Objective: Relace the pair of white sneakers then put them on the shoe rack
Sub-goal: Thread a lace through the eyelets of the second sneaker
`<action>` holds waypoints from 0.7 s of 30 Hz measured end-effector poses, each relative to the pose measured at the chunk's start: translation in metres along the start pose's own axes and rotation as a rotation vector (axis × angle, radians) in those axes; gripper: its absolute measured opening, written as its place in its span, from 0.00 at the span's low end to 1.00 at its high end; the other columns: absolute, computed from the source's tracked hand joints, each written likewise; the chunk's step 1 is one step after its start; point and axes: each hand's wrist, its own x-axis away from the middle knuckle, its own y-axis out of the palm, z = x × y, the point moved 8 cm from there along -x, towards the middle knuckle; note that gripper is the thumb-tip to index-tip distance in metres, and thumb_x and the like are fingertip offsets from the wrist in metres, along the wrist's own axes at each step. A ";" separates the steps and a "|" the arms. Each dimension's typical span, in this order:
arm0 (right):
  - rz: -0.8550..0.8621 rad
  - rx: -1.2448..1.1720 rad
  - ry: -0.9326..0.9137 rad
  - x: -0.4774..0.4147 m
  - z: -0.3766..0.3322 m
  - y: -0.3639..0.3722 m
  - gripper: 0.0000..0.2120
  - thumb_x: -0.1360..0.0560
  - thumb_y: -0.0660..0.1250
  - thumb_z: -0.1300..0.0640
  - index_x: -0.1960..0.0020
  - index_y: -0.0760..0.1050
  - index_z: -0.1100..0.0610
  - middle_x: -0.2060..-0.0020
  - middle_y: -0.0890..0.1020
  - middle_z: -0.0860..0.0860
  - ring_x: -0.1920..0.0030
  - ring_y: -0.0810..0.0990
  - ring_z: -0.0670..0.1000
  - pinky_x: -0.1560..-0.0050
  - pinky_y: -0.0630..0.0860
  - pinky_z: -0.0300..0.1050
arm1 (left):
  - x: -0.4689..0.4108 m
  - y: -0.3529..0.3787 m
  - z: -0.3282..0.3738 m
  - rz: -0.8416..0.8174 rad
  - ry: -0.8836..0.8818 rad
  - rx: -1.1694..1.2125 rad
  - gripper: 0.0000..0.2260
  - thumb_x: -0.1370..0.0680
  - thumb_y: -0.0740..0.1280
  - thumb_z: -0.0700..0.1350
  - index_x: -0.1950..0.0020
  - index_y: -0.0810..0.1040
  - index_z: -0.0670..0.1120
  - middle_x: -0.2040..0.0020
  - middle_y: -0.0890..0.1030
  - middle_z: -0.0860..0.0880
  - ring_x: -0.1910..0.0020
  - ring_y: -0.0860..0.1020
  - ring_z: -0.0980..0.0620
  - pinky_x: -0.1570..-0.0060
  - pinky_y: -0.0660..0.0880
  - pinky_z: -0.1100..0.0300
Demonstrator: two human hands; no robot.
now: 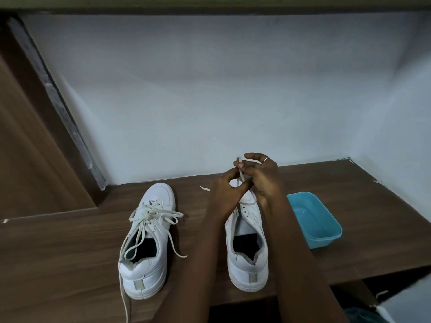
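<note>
While left hand [224, 191] and right hand [264, 180] pinch the lace [241, 175], the sneaker [248, 243] sits beneath their grip.

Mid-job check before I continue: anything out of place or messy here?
Yes: on the left white sneaker, the flat white lace lies loose, untied, one end trailing well behind the heel across the brown wooden table, where it could snag.

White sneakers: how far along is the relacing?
The left sneaker carries its threaded lace, loose and untied. The left hand and right hand pinch the second lace over the toe end of the right sneaker; its upper eyelets are empty. Left to do: finish lacing, then rack both; no shoe rack shows.
</note>
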 end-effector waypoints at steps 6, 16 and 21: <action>-0.051 -0.159 0.027 0.002 -0.004 0.004 0.12 0.28 0.68 0.72 0.47 0.72 0.61 0.66 0.85 0.52 0.64 0.82 0.49 0.65 0.77 0.42 | -0.005 -0.019 -0.012 0.172 0.002 -0.125 0.11 0.21 0.62 0.48 0.54 0.82 0.45 0.61 0.83 0.45 0.60 0.80 0.47 0.56 0.74 0.53; 0.044 -0.399 0.075 -0.009 -0.009 -0.032 0.11 0.24 0.64 0.67 0.58 0.72 0.51 0.66 0.85 0.45 0.69 0.75 0.39 0.74 0.61 0.36 | -0.005 -0.090 -0.028 0.477 -0.119 -0.440 0.12 0.19 0.61 0.43 0.38 0.79 0.47 0.50 0.83 0.42 0.54 0.79 0.47 0.58 0.66 0.63; 0.146 -0.463 0.092 -0.012 -0.004 -0.059 0.10 0.23 0.62 0.67 0.57 0.73 0.53 0.67 0.84 0.42 0.69 0.66 0.41 0.70 0.59 0.35 | 0.004 -0.125 -0.027 0.655 -0.121 -0.427 0.13 0.19 0.60 0.40 0.38 0.79 0.45 0.49 0.83 0.41 0.50 0.79 0.43 0.55 0.68 0.62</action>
